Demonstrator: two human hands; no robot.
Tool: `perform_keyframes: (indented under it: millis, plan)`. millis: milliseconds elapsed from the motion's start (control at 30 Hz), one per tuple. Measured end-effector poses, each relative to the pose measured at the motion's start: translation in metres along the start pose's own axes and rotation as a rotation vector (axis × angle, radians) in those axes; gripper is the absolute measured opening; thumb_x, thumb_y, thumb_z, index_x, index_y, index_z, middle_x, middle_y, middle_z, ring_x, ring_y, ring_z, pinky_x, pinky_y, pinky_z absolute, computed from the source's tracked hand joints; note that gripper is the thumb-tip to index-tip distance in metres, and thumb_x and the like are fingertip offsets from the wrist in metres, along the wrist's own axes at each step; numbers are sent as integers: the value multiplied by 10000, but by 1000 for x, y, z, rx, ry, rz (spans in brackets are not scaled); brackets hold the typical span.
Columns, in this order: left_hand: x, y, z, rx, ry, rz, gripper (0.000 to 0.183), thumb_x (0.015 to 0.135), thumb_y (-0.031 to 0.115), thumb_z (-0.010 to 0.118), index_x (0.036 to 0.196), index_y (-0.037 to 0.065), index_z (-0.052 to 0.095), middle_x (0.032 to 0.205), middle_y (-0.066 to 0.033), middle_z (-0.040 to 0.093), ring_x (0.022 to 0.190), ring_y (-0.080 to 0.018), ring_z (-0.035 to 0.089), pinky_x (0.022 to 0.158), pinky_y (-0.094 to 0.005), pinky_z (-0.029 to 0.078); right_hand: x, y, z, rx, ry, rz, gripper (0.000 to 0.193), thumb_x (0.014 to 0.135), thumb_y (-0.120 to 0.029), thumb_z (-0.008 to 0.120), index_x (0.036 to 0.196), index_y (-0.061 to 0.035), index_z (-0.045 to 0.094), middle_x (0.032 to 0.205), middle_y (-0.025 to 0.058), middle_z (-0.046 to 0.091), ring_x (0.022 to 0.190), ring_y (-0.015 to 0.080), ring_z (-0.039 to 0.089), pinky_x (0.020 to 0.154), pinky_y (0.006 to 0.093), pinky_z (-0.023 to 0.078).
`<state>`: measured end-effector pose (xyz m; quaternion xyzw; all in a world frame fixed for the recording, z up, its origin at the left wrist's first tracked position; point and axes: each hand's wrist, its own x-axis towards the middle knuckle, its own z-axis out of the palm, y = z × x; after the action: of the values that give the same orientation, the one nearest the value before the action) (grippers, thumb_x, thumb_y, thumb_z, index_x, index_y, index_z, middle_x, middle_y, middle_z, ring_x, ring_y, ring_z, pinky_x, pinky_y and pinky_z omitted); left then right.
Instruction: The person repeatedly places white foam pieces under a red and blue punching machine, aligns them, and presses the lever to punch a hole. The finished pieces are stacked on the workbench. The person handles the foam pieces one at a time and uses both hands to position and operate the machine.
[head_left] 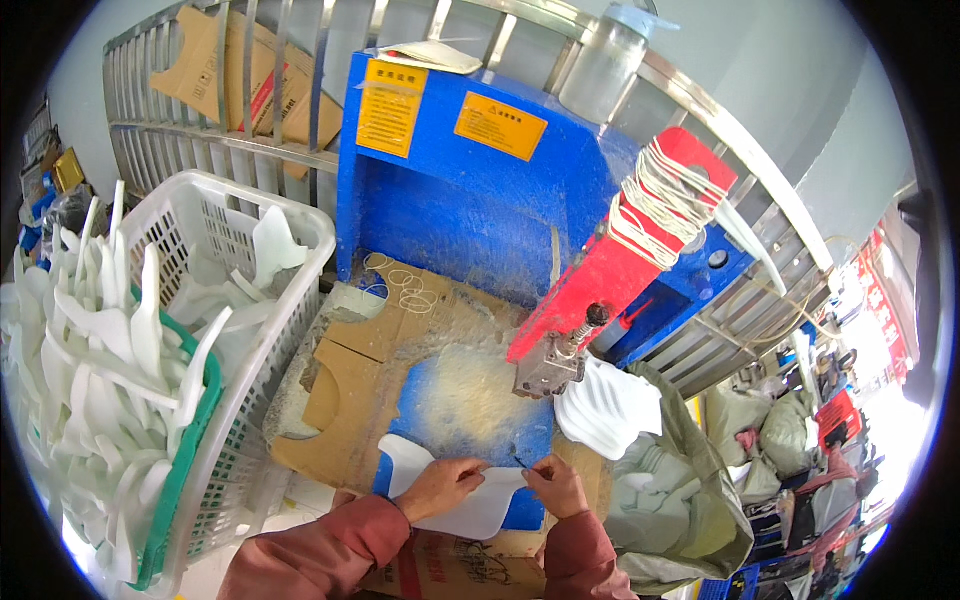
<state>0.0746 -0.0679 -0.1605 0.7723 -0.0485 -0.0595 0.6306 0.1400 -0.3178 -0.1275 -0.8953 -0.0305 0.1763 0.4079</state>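
Observation:
A white, curved, flat piece (482, 508) lies on the blue plate (528, 432) of the machine, at the near edge. My left hand (440, 490) is closed over its upper edge, thumb and fingers pinching it. At the piece's right corner my right hand (556, 486) has its fingers pinched together. A small, thin, dark thing (517, 456) sticks out from those fingertips; its kind is too small to make out. Above and to the right of my hands hangs the metal head (548, 368) of the machine's red arm (610, 270), apart from both hands.
To the right of the plate sits a stack of white pieces (608, 405). Beyond it, an open sack (690, 515) holds more. On the left stand a white basket (318, 235) and a green-rimmed one (210, 375), heaped with white pieces. Cardboard (350, 395) and rubber bands (412, 290) cover the machine bed.

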Motion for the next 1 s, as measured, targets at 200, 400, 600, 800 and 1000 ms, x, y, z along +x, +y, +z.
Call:
perform_keyframes:
  millis: [200,400,600,800,1000]
  plan:
    - [-3,-5,4,235,-47,110,346,1011,260,642,1280,55,713,1119,-208,751,1022,-358,729,898,-434,558,4,-13,-7,269,-217,168,352,999,-280,748,1144,39,715,985,107,711,886,183,724,710,342,646]
    - [0,-20,6,9,36,141,336,1010,258,661,1232,12,711,996,-183,762,906,-324,739,824,-410,560,10,-17,2,128,-265,166,405,1002,-280,756,1241,39,687,1060,108,694,889,188,711,732,353,651]
    - [5,-29,7,-67,58,146,319,1029,269,650,1219,20,711,1005,-162,768,895,-292,737,817,-387,558,5,-25,12,-6,-231,0,323,996,-257,744,1177,9,713,1021,128,730,840,218,732,730,368,635]
    - [18,-48,3,-465,-91,-48,326,1043,269,670,1260,27,689,901,-25,712,852,-102,666,780,-304,546,-34,-49,29,-421,62,-562,164,976,-179,704,1110,-90,738,999,195,753,882,425,720,733,464,587]
    - [-1,-21,-19,-443,-39,11,392,1038,165,683,1399,30,611,1043,-49,710,919,-130,673,834,-310,574,-70,-73,35,-519,120,-645,228,945,-86,689,1172,-82,701,1095,167,759,893,376,744,746,432,592]
